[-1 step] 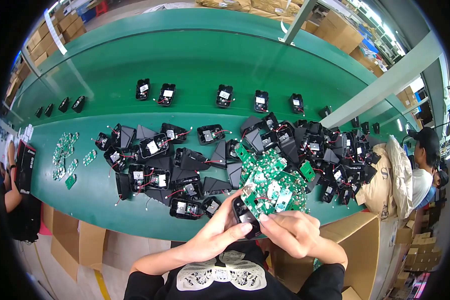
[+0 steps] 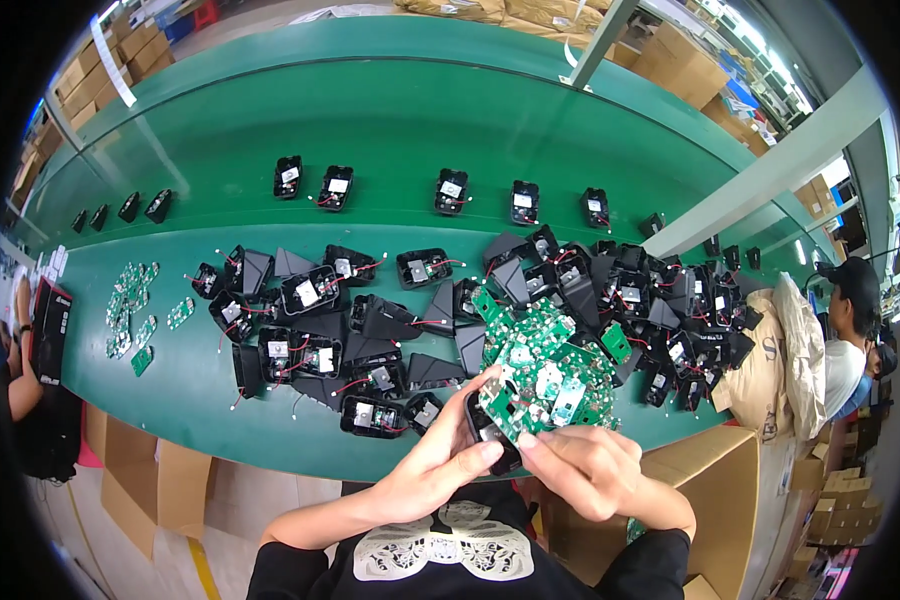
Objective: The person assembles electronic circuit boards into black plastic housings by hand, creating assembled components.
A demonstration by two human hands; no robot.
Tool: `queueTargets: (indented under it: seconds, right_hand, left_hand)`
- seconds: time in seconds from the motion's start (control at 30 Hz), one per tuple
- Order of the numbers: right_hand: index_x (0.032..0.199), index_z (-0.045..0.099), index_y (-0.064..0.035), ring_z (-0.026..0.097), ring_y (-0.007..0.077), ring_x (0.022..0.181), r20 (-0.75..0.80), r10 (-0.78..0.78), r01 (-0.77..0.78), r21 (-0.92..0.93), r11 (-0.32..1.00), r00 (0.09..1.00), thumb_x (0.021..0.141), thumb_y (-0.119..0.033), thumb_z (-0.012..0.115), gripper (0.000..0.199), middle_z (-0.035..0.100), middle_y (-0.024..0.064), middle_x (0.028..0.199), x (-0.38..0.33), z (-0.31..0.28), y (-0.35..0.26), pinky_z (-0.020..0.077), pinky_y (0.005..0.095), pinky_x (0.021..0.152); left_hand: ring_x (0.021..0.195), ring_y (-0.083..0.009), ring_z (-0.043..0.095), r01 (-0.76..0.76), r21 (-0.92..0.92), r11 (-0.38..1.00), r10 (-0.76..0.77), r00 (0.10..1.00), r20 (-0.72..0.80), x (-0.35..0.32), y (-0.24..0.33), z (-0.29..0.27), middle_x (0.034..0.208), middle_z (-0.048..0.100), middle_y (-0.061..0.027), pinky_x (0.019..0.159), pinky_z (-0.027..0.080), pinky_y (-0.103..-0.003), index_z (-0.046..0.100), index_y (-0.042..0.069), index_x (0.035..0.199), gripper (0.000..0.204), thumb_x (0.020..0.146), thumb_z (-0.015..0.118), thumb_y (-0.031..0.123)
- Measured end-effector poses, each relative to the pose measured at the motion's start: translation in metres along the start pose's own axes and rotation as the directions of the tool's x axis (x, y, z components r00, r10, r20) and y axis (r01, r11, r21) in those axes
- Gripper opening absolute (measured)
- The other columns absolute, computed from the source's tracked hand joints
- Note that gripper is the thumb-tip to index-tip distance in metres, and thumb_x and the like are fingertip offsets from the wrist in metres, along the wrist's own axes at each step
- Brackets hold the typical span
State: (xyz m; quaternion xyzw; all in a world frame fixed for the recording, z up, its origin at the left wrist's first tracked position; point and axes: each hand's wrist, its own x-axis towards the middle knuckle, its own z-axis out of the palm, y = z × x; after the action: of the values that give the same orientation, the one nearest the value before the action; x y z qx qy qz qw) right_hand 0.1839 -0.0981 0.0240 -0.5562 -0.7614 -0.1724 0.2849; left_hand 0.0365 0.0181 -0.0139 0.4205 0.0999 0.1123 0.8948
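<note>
Both hands meet just below the pile of green circuit boards point(image 2: 550, 365). The left hand point(image 2: 440, 465) grasps a black housing point(image 2: 490, 437); the right hand point(image 2: 585, 465) seems to pinch a board point(image 2: 515, 405) over it.

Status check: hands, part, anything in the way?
Left hand and right hand both grip a black housing. Green circuit boards piled right behind it.

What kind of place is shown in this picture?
Most likely an electronics assembly line in a factory. A long green conveyor belt carries black plastic casings, a pile of green circuit boards lies near the hands, and cardboard boxes stand around.
</note>
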Motion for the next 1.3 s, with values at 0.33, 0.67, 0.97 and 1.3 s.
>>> queueTargets:
  seconds: [0.33, 0.67, 0.97, 1.3]
  right_hand:
    - [0.093, 0.066, -0.0019, 0.057, 0.0130, 0.061, 0.128, 0.010, 0.008, -0.138, 0.990, 0.992, 0.068, -0.013, 0.067, 0.027, 0.059, 0.0022, 0.080, 0.008, -0.002, -0.019, 0.0404, 0.0181, 0.046]
    - [0.098, 0.065, -0.0069, 0.053, 0.0084, 0.063, 0.210, 0.151, -0.185, 0.156, 0.970, 0.966, 0.064, -0.005, 0.069, 0.035, 0.059, 0.0001, 0.089, 0.010, -0.012, -0.012, 0.0426, 0.0181, 0.047]
    - [0.113, 0.053, 0.0014, 0.060, 0.0167, 0.080, 0.449, 0.578, -0.725, 0.525, 0.447, 0.681, 0.069, -0.009, 0.074, 0.050, 0.047, 0.0130, 0.112, 0.009, -0.001, -0.012, 0.0535, 0.0251, 0.057]
    - [0.111, 0.056, -0.0007, 0.059, 0.0121, 0.078, 0.492, 0.585, -0.760, 0.493, 0.423, 0.645, 0.070, -0.012, 0.074, 0.046, 0.052, 0.0090, 0.106, 0.016, -0.003, -0.010, 0.0495, 0.0222, 0.055]
  left_hand:
    - [0.115, -0.0214, 0.041, -0.077, 0.143, 0.987, 0.080, 0.997, -0.015, -0.001, -0.017, -0.005, 0.126, 0.037, -0.0128, 0.099, 0.030, -0.037, 0.001, 0.010, 0.141, 0.064, 0.092, 0.042, 0.016]
    - [0.105, -0.0212, 0.048, -0.121, 0.257, 0.959, 0.134, 0.990, -0.033, -0.002, -0.016, -0.008, 0.115, 0.045, -0.0160, 0.094, 0.036, -0.035, 0.005, 0.005, 0.140, 0.061, 0.091, 0.040, 0.015]
    - [0.120, -0.0251, 0.036, -0.239, 0.455, 0.858, 0.229, 0.970, 0.077, -0.004, 0.001, 0.001, 0.136, 0.026, -0.0173, 0.102, 0.027, -0.036, 0.011, -0.002, 0.137, 0.058, 0.086, 0.038, 0.006]
    - [0.104, -0.0210, 0.049, -0.145, 0.396, 0.907, 0.131, 0.989, 0.061, -0.004, 0.006, -0.004, 0.119, 0.041, -0.0157, 0.092, 0.038, -0.036, 0.011, 0.000, 0.138, 0.058, 0.089, 0.039, 0.015]
